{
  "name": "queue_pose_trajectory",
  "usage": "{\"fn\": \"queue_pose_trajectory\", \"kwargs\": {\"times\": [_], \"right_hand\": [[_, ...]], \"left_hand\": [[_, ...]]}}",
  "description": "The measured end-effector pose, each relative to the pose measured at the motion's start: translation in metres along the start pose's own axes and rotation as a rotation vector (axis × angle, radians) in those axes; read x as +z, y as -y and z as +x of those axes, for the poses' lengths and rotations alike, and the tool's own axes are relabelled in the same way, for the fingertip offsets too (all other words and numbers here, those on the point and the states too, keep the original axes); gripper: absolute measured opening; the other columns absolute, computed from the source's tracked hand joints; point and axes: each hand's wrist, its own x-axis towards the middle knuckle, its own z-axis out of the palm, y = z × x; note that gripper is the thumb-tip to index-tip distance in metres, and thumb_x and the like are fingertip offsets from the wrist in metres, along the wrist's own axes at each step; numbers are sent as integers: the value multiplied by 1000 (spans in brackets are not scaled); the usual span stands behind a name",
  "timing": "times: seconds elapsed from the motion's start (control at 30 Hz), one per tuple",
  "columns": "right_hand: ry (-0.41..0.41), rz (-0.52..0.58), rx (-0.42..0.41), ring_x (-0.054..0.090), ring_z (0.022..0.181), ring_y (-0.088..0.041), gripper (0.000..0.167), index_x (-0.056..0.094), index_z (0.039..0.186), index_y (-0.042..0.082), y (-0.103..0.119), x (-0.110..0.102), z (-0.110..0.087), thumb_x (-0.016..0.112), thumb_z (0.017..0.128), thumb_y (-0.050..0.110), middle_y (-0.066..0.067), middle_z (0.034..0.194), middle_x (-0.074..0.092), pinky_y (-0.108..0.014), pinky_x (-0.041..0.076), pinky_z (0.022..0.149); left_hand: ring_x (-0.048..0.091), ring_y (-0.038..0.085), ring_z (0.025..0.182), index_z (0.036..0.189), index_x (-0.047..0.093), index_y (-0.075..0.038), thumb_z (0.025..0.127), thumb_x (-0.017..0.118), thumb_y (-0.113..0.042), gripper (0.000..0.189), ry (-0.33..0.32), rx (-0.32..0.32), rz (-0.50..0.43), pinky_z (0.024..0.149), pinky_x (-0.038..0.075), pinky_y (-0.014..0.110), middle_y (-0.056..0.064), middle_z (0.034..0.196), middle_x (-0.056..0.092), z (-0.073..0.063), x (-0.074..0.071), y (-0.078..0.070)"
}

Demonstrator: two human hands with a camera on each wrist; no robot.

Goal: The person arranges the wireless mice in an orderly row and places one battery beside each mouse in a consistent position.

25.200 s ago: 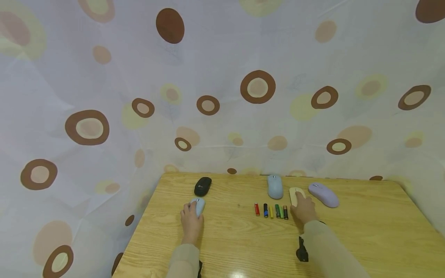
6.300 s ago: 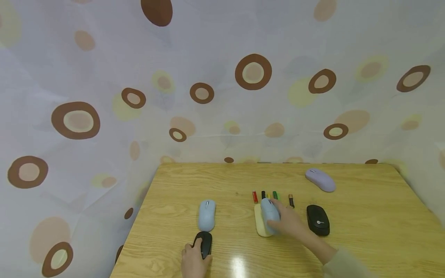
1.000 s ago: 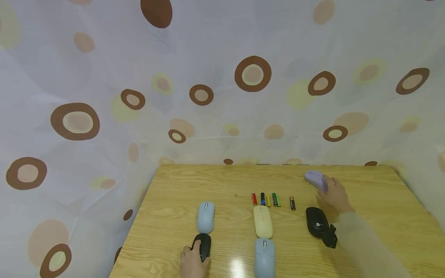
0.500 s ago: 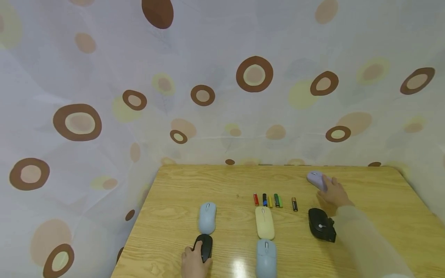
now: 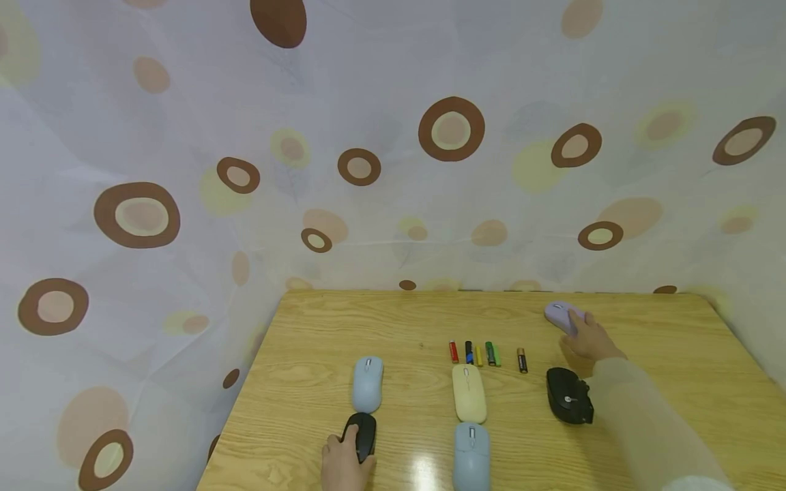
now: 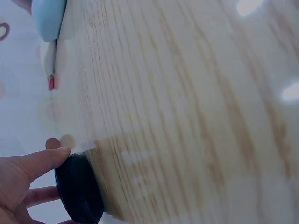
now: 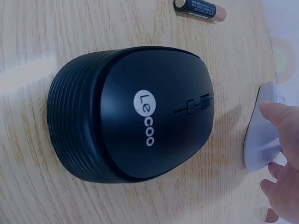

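Near the front left, my left hand [image 5: 344,467] holds a small black computer mouse [image 5: 366,436], thumb on one side and fingers on the other. A light blue mouse [image 5: 367,390] lies directly ahead of it. At the back right, my right hand [image 5: 591,338] grips a purple mouse [image 5: 557,314], covering its rear part; the right wrist view shows thumb and fingers at the sides of this purple mouse [image 7: 258,144]. Below that wrist sits a black Lecoo mouse [image 7: 173,79]. A cream-yellow mouse [image 5: 469,399] is mid-table, with a second light blue mouse [image 5: 471,464] behind its near end.
Several batteries stand in a row beyond the yellow mouse, from a red battery [image 5: 454,351] to a green battery [image 5: 490,353]. One black and copper battery [image 5: 522,360] lies apart to the right. A patterned cloth [image 5: 381,123] hangs behind the wooden table [image 5: 356,320].
Since several seconds ago, my right hand has set the light blue mouse down before the yellow one and gone to the purple mouse. In the last second both hands have barely moved.
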Motion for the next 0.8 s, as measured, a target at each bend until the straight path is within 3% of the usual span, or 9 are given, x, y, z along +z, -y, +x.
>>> {"fn": "queue_pose_trajectory", "kwargs": {"times": [0.23,0.5,0.63,0.8], "right_hand": [[-63,21,9,28,110,-64,60,20,135,-14,-1,4,-3,47,88,12,-46,128,16,-66,31,86],[-172,77,-17,46,88,-57,37,29,123,-11,-6,9,-13,42,91,2,-43,109,27,-61,40,71],[-184,57,-19,49,81,-55,38,26,123,-12,-9,10,-15,42,91,0,-43,106,25,-58,41,67],[-156,54,17,46,87,-56,53,23,133,-13,-9,8,-16,46,88,3,-44,110,22,-60,41,70]], "left_hand": [[51,35,80,106,60,-8,62,83,-17,51,-17,13,-7,63,48,47,22,88,50,-1,0,0],[51,37,81,107,60,-8,63,83,-17,51,5,0,-3,64,47,49,23,88,50,0,-1,0],[51,37,81,107,60,-8,63,83,-16,51,6,0,-8,64,47,49,23,88,50,0,-2,0],[51,36,80,108,60,-8,63,83,-16,51,2,1,-15,62,47,48,22,86,50,0,-1,0]]}}
